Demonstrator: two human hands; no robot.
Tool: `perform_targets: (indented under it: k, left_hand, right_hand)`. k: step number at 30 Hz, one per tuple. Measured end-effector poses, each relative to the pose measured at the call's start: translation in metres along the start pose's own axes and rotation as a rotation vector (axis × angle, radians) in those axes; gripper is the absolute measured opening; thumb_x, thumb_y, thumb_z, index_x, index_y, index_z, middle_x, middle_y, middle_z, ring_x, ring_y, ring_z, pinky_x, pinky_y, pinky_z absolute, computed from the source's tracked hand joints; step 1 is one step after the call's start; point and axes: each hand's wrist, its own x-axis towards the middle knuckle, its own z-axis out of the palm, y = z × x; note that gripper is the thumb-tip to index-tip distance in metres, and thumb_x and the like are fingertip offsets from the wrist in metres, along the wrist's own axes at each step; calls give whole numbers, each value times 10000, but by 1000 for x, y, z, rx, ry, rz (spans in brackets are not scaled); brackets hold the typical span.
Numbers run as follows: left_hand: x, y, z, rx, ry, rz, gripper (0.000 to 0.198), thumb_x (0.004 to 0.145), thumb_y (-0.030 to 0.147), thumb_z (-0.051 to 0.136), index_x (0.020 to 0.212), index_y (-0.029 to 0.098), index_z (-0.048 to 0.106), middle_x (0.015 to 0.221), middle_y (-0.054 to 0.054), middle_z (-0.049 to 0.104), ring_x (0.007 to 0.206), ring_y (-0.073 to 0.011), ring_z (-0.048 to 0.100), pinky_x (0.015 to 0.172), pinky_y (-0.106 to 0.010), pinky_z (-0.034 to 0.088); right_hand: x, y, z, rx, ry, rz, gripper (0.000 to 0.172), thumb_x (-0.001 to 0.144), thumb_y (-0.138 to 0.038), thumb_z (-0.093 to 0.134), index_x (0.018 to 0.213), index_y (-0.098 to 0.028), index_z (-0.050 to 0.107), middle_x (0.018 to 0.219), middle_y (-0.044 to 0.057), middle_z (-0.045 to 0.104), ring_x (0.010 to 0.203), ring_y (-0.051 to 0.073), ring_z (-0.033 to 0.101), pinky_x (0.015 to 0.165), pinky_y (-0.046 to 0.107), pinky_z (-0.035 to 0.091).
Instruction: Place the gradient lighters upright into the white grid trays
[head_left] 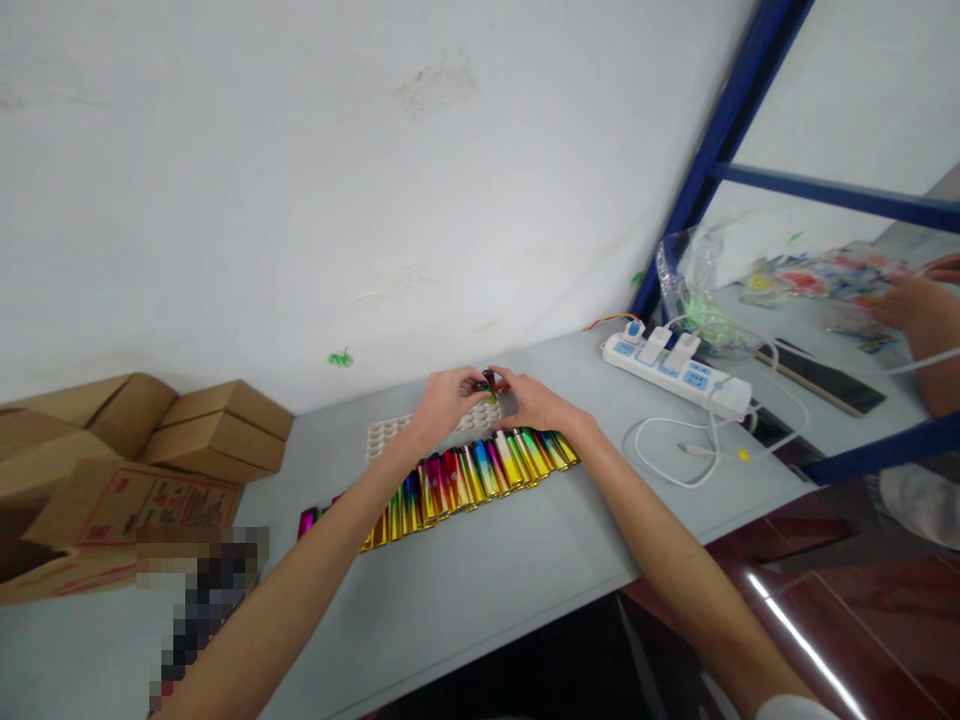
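Note:
My left hand and my right hand meet above the grey table, fingers pinched together on one small lighter with a dark top and yellow body. Just in front of them lies a long row of shiny rainbow-coloured lighters, side by side from left to right. Behind my hands a white tray with round cells rests flat on the table, partly hidden by my fingers.
Brown cardboard boxes are stacked at the left. A white power strip with plugs and a looping white cable lies at the right. Beyond a blue metal frame, another person's hand handles coloured packets.

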Motion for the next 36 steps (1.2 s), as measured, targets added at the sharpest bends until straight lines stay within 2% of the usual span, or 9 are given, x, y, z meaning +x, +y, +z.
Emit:
perform_targets:
  k: [6, 12, 17, 21, 27, 32, 36]
  left_hand:
    - [11, 1, -4, 69, -64, -15, 94, 819, 240, 745, 894, 194, 713, 906, -65, 807, 884, -264, 755, 897, -385, 559]
    - [16, 3, 1, 40, -64, -61, 354, 792, 192, 763, 1024, 238, 500, 777, 4, 769, 770, -230, 761, 722, -324, 572]
    - [17, 1, 5, 47, -65, -68, 361, 795, 196, 760, 942, 255, 435, 715, 16, 737, 744, -234, 755, 694, -315, 547]
    - [21, 1, 4, 86, -78, -50, 342, 777, 186, 760, 936, 257, 465, 684, 23, 716, 723, -240, 732, 675, -313, 516]
    - [31, 3, -6, 145, -148, 14, 426, 755, 220, 788, 1125, 252, 578, 611, 60, 695, 654, -223, 700, 691, -298, 487]
    - [35, -3, -10, 169, -206, 37, 227, 761, 295, 786, 949, 218, 686, 648, 20, 723, 676, -220, 718, 695, -289, 492]
    - [36, -9, -8, 179, -193, 32, 261, 734, 322, 806, 945, 218, 694, 707, 12, 740, 718, -221, 724, 727, -297, 519]
  right_hand:
    - [1, 3, 1, 37, -6, -18, 1060, 727, -389, 882, 1588, -163, 306, 1348, 189, 640, 1208, 342, 607, 1053, 491, 465]
    - [2, 4, 4, 23, 10, 12, 1064, 717, -390, 888, 1581, -148, 315, 1314, 198, 658, 1186, 353, 622, 1020, 499, 481]
    - [2, 4, 5, 34, 6, 26, 1084, 711, -381, 894, 1589, -150, 303, 1328, 207, 652, 1197, 354, 630, 1029, 495, 480]
    - [2, 1, 3, 41, 4, 22, 1050, 720, -357, 888, 1581, -169, 318, 1352, 197, 651, 1205, 352, 636, 1030, 488, 483]
    - [2, 0, 1, 34, -1, 31, 1075, 717, -365, 891, 1591, -169, 297, 1341, 200, 660, 1215, 358, 639, 1044, 503, 477]
    - [4, 1, 3, 76, 2, 13, 1083, 706, -329, 900, 1592, -158, 301, 1345, 198, 667, 1229, 353, 641, 1056, 498, 479]
    - [-1, -2, -8, 98, 44, 1, 1072, 694, -356, 907, 1580, -165, 334, 1401, 207, 626, 1233, 336, 637, 1063, 493, 487]
